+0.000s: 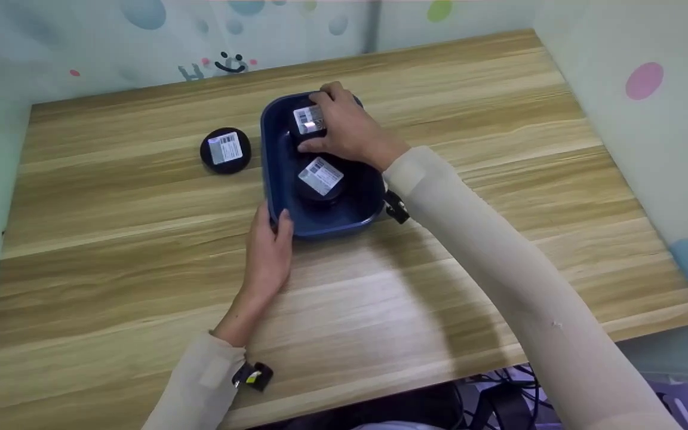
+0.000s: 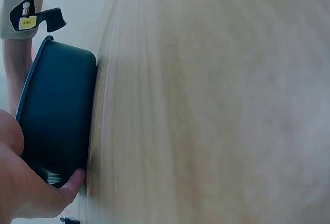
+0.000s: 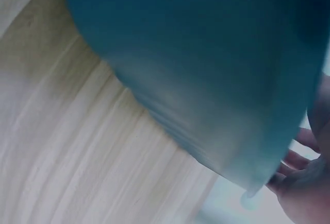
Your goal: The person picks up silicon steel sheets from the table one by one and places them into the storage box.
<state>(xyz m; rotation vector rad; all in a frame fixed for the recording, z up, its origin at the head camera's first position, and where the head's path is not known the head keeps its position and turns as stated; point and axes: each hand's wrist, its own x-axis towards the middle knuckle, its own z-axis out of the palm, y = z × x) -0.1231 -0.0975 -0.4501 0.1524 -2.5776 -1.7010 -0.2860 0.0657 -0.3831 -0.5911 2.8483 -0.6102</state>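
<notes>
A deep blue plastic tub (image 1: 333, 227) stands on the wooden table, its outer wall (image 3: 206, 80) filling much of the right wrist view. My left hand (image 1: 267, 254) grips its near left corner, thumb at the rim and fingers along the outer wall (image 2: 59, 100). Inside the tub's far end, my right hand (image 1: 347, 128) holds a black round container (image 1: 309, 121) with a white label, thumb and fingers around its sides. Nearer me in the tub lies a second labelled black round container (image 1: 321, 177). A third black round container (image 1: 225, 150) lies on the table, left of the tub.
The wooden table (image 1: 141, 239) meets a pale wall (image 1: 296, 36) with coloured dots at the back and another at the right. Black cables (image 1: 523, 382) hang below the front edge. Each wrist carries a small black device (image 1: 254, 376).
</notes>
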